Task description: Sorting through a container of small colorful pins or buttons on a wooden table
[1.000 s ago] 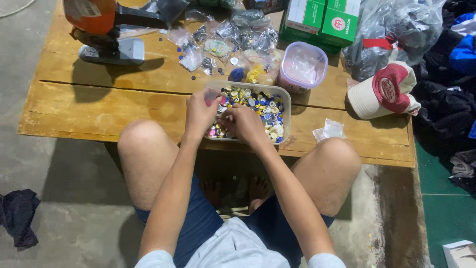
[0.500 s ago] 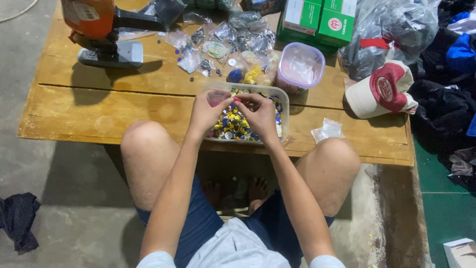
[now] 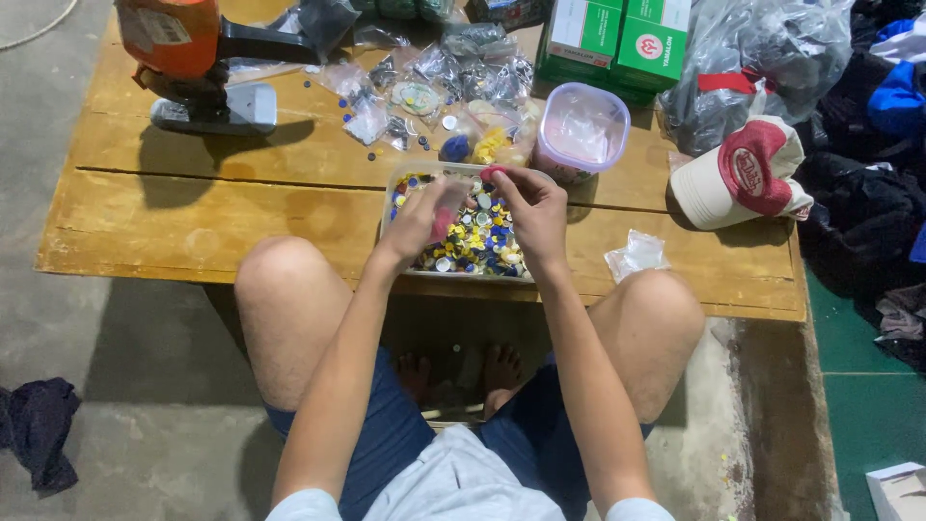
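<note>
1. Two hands work over a clear tray (image 3: 395,198) of small mixed-colour caps (image 3: 477,241) at frame centre, on the near edge of a wooden table (image 3: 193,222). Judged step: sorting or picking pieces out of the tray.
2. Left hand (image 3: 422,220): fingers curled together around a pinkish-red piece (image 3: 444,224), loosely closed on it above the tray's left half.
3. Right hand (image 3: 532,214): thumb and forefinger pinch a small pink-red piece (image 3: 490,174) at the tray's upper edge; the other fingers are bent.
4. Next move, as a judgement: both pieces are small, so it calls for a fine fingertip grip and a clear spot to set them, since the tray is crowded.
5. Surroundings: lidded pink tub (image 3: 582,130) just upper right of the tray; small plastic bags (image 3: 439,72) of parts above it; orange machine (image 3: 178,43) at upper left; green boxes (image 3: 627,39) at top; cap (image 3: 743,174) at right.
6. Hard to make out: what the two pink pieces are, and whether they are joined. The hands cover the tray's middle. Bag contents are blurred; the machine is cut off by the top edge.
</note>
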